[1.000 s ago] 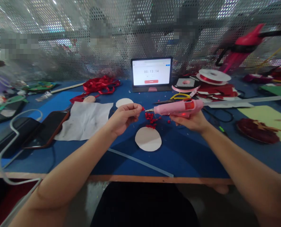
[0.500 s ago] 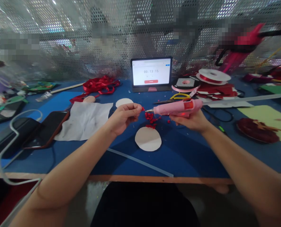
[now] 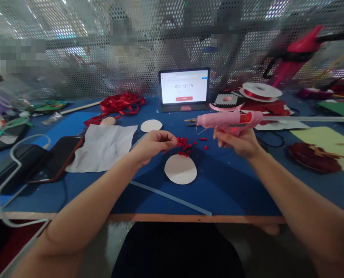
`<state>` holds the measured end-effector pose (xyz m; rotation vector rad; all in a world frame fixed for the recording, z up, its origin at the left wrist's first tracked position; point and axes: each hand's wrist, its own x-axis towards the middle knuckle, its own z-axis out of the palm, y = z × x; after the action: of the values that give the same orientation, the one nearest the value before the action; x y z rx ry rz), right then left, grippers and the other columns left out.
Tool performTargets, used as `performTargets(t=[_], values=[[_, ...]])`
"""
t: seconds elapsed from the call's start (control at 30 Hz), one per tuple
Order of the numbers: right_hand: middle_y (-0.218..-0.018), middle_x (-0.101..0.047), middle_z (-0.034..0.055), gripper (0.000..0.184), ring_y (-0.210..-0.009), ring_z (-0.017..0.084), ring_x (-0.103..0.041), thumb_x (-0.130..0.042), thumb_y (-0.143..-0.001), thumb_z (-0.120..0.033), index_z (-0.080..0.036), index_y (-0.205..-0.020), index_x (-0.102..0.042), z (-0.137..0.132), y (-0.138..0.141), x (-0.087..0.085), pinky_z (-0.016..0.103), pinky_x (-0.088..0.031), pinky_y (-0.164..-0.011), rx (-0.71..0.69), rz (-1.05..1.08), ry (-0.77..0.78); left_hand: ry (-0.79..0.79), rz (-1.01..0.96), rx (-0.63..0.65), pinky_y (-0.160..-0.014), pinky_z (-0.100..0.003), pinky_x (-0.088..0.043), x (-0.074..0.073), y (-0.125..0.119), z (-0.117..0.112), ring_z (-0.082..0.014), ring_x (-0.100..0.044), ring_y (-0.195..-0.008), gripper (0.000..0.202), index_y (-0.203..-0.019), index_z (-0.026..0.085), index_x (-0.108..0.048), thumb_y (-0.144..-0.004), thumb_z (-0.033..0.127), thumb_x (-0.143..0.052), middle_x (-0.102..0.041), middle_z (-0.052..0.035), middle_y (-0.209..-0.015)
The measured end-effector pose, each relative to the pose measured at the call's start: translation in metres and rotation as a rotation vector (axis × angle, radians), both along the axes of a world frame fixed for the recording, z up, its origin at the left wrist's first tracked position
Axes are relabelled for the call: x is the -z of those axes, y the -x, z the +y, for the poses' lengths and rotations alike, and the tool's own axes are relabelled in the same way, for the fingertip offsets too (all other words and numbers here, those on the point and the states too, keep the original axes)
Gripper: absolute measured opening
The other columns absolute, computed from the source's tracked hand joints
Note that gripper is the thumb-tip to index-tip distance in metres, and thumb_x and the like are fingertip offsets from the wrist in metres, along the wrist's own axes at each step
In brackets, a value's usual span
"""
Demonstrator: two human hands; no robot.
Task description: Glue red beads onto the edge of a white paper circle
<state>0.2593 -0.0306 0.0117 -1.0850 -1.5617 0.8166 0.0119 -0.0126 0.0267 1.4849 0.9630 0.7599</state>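
My left hand (image 3: 151,146) is pinched closed just beside a loose cluster of small red pieces (image 3: 183,146) on the blue tabletop (image 3: 226,185). I cannot make out anything between its fingertips. My right hand (image 3: 237,143) grips a pink hot glue gun (image 3: 228,119), its nozzle pointing left and held above the table. Below the red pieces lies a round pale paper disc (image 3: 180,169), with a smaller disc (image 3: 151,125) beyond my left hand. A thin clear glue stick (image 3: 168,197) lies on the table near my left forearm.
A crumpled white sheet (image 3: 100,148) and dark phones (image 3: 54,159) lie to the left. Red ribbon (image 3: 116,104), a tablet showing a timer (image 3: 184,87), ribbon spools (image 3: 260,91) and red cut pieces (image 3: 271,109) stand at the back. Perforated metal mesh (image 3: 172,46) rises behind the table.
The glue gun has risen and moved right, away from my left fingers. My left hand has dropped slightly and now sits closer to the red pieces.
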Motion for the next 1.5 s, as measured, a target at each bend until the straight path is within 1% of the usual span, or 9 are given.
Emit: performTargets(t=[0.07, 0.17, 0.27, 0.4, 0.47, 0.63, 0.8, 1.03, 1.5], values=[[-0.046, -0.053, -0.0008, 0.037, -0.040, 0.009, -0.048, -0.073, -0.063, -0.054, -0.019, -0.062, -0.060, -0.001, 0.001, -0.001, 0.024, -0.039, -0.036, 0.023, 0.021, 0.026, -0.059, 0.105, 0.043, -0.055, -0.022, -0.036, 0.003, 0.001, 0.002, -0.0087, -0.046, -0.057, 0.013, -0.064, 0.014, -0.063, -0.065, 0.026, -0.070, -0.056, -0.0002, -0.061], [-0.045, -0.054, -0.0007, 0.037, -0.039, 0.009, -0.047, -0.074, -0.061, -0.054, -0.019, -0.061, -0.061, 0.000, 0.001, 0.001, 0.023, -0.038, -0.035, 0.044, 0.044, 0.031, -0.212, 0.271, 0.079, -0.061, -0.023, -0.040, 0.009, 0.003, 0.004, -0.0117, -0.053, -0.063, 0.010, -0.069, 0.015, -0.066, -0.069, 0.025, -0.066, -0.062, -0.0025, -0.066], [-0.046, -0.055, -0.0010, 0.033, -0.040, 0.009, -0.049, -0.075, -0.062, -0.050, -0.020, -0.062, -0.061, 0.001, 0.003, 0.002, 0.023, -0.039, -0.036, 0.021, 0.056, 0.036, -0.362, 0.415, 0.093, -0.058, -0.024, -0.039, 0.015, 0.004, 0.004, -0.0126, -0.053, -0.060, 0.009, -0.070, 0.016, -0.067, -0.072, 0.023, -0.062, -0.063, -0.0031, -0.065], [-0.048, -0.054, -0.0017, 0.031, -0.041, 0.008, -0.048, -0.075, -0.063, -0.046, -0.020, -0.063, -0.060, 0.001, 0.005, 0.001, 0.022, -0.038, -0.036, 0.005, 0.062, 0.022, -0.514, 0.530, 0.086, -0.058, -0.024, -0.039, 0.021, 0.003, 0.005, -0.0128, -0.055, -0.060, 0.009, -0.073, 0.016, -0.066, -0.074, 0.020, -0.058, -0.064, -0.0031, -0.068], [-0.049, -0.055, -0.0015, 0.029, -0.041, 0.008, -0.048, -0.073, -0.066, -0.044, -0.019, -0.062, -0.059, 0.001, 0.005, 0.000, 0.021, -0.039, -0.036, -0.017, 0.044, -0.009, -0.553, 0.575, 0.092, -0.060, -0.024, -0.040, 0.023, 0.004, 0.006, -0.0133, -0.057, -0.063, 0.010, -0.074, 0.016, -0.065, -0.075, 0.020, -0.056, -0.065, -0.0035, -0.072], [-0.052, -0.054, -0.0021, 0.023, -0.040, 0.008, -0.047, -0.070, -0.071, -0.039, -0.020, -0.065, -0.058, 0.003, 0.003, 0.003, 0.024, -0.043, -0.037, -0.064, 0.032, -0.088, -0.581, 0.640, 0.088, -0.063, -0.025, -0.043, 0.024, 0.002, 0.007, -0.0130, -0.058, -0.065, 0.008, -0.075, 0.017, -0.062, -0.074, 0.019, -0.054, -0.065, -0.0022, -0.074], [-0.054, -0.054, -0.0022, 0.019, -0.042, 0.009, -0.048, -0.069, -0.073, -0.034, -0.021, -0.065, -0.058, 0.004, 0.003, 0.003, 0.026, -0.046, -0.039, -0.070, 0.016, -0.105, -0.579, 0.703, 0.078, -0.060, -0.024, -0.042, 0.023, 0.000, 0.004, -0.0126, -0.057, -0.065, 0.009, -0.074, 0.017, -0.062, -0.073, 0.018, -0.054, -0.064, -0.0016, -0.072], [-0.056, -0.055, -0.0022, 0.018, -0.042, 0.008, -0.049, -0.069, -0.074, -0.032, -0.020, -0.067, -0.058, 0.004, 0.003, 0.002, 0.025, -0.047, -0.039, -0.081, 0.040, -0.130, -0.581, 0.753, 0.042, -0.060, -0.025, -0.043, 0.023, -0.002, 0.002, -0.0129, -0.058, -0.064, 0.009, -0.074, 0.016, -0.063, -0.071, 0.019, -0.055, -0.065, -0.0015, -0.072], [-0.057, -0.057, -0.0014, 0.022, -0.041, 0.008, -0.049, -0.069, -0.073, -0.036, -0.019, -0.064, -0.059, 0.004, 0.004, 0.001, 0.025, -0.048, -0.038, -0.085, 0.023, -0.155, -0.599, 0.786, 0.042, -0.059, -0.024, -0.042, 0.025, -0.004, 0.001, -0.0125, -0.057, -0.065, 0.010, -0.074, 0.017, -0.062, -0.070, 0.020, -0.054, -0.063, -0.0007, -0.074]])
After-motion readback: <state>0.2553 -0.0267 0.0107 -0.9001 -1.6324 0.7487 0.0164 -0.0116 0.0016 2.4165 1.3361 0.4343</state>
